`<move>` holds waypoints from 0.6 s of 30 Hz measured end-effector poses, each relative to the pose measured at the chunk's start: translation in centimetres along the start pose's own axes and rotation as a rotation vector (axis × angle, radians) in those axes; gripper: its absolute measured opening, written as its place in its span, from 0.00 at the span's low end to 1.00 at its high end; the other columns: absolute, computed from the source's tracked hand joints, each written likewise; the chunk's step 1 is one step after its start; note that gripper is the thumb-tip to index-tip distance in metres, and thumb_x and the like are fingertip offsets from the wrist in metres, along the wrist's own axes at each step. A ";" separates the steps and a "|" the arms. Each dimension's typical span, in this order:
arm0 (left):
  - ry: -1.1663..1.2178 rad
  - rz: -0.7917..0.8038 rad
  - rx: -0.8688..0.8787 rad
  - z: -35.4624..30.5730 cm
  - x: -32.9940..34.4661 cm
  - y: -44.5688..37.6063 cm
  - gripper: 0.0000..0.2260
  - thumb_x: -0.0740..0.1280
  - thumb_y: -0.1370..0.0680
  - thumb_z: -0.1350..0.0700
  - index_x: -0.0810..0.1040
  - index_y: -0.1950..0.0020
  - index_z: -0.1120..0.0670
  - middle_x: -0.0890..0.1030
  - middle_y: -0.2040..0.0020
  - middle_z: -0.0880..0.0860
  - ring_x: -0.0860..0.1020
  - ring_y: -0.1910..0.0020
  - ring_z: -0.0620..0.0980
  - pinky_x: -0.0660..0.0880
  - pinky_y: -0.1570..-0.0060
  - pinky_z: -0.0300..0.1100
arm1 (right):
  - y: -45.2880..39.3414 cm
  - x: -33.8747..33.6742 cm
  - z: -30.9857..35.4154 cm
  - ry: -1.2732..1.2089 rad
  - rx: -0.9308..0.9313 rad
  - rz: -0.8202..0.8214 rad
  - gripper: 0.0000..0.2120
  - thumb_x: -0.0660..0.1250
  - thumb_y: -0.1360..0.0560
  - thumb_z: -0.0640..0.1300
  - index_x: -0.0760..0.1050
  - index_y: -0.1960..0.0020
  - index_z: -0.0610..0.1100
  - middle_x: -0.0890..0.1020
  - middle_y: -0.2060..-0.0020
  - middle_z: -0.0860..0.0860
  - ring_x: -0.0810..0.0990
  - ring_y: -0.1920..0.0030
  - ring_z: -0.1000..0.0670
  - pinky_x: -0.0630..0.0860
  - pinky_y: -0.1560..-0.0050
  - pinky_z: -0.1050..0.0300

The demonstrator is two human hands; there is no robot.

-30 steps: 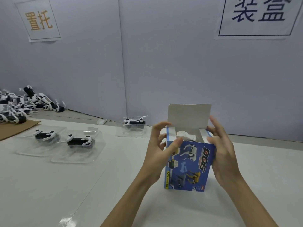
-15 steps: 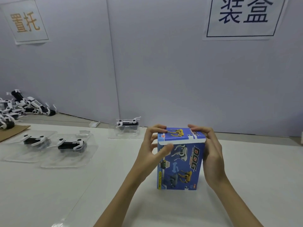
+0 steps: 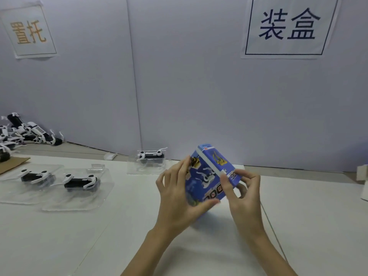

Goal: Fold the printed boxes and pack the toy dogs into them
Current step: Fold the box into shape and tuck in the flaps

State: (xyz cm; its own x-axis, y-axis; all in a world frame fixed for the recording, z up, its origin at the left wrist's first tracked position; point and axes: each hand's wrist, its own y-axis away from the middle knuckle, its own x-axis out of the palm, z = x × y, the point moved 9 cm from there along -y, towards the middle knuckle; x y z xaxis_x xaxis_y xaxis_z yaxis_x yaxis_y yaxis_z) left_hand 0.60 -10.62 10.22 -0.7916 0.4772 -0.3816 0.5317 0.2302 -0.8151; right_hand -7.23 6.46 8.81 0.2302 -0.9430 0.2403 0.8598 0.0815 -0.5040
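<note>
Both hands, left hand (image 3: 175, 198), right hand (image 3: 244, 196), gripping tilted closed printed box (image 3: 209, 176) above table (image 3: 59, 236)

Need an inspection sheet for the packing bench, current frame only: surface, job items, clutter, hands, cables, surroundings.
Surface: white table, matte, a seam running across it.
Job's things: blue printed box, lid shut, tilted, held off the table; three toy dogs in clear blister trays; pile of loose toy dogs at far left.
Clutter: brown cardboard sheet at left edge; white carton at right edge, partly out of view.
Hands: left hand grips the box's lower side; right hand pinches its upper corner.
Cables: nothing seen.
Surroundings: grey partition wall with two paper signs.
</note>
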 end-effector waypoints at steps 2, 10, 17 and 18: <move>-0.031 0.018 0.031 -0.2 0.4 0.2 0.52 0.73 0.31 0.27 0.57 0.17 0.53 0.64 0.22 0.45 0.62 0.24 0.44 0.58 0.25 0.42 | 0.3 0.8 -1.1 -0.032 0.073 0.045 0.22 0.73 0.30 0.55 0.70 0.41 0.50 0.81 0.42 0.51 0.83 0.39 0.49 0.84 0.60 0.56; -0.037 0.204 0.218 0.9 0.3 -0.3 0.53 0.77 0.33 0.32 0.50 0.16 0.41 0.57 0.21 0.37 0.60 0.21 0.46 0.70 0.29 0.66 | -0.4 0.7 -1.7 0.096 0.086 0.212 0.15 0.71 0.22 0.55 0.72 0.46 0.46 0.84 0.46 0.59 0.83 0.40 0.51 0.84 0.55 0.57; -0.195 0.205 0.323 -0.7 0.9 0.5 0.46 0.76 0.32 0.32 0.58 0.19 0.39 0.60 0.22 0.52 0.59 0.22 0.52 0.68 0.28 0.67 | 0.0 1.5 -1.0 0.227 -0.031 0.235 0.26 0.67 0.23 0.52 0.67 0.26 0.61 0.79 0.42 0.65 0.80 0.38 0.59 0.83 0.59 0.62; -0.224 0.202 0.357 -1.1 0.9 0.7 0.43 0.77 0.32 0.33 0.62 0.21 0.39 0.60 0.22 0.54 0.59 0.22 0.55 0.67 0.28 0.67 | 0.0 1.6 -1.0 0.235 -0.044 0.248 0.27 0.66 0.22 0.51 0.66 0.24 0.62 0.78 0.41 0.62 0.79 0.37 0.58 0.83 0.59 0.62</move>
State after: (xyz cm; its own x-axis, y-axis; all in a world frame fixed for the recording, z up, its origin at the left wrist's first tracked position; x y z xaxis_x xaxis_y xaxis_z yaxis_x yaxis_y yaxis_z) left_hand 0.58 -9.11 9.81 -0.7496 0.2782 -0.6006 0.5758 -0.1734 -0.7990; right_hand -7.31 4.61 8.32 0.3143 -0.9451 -0.0889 0.7690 0.3084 -0.5600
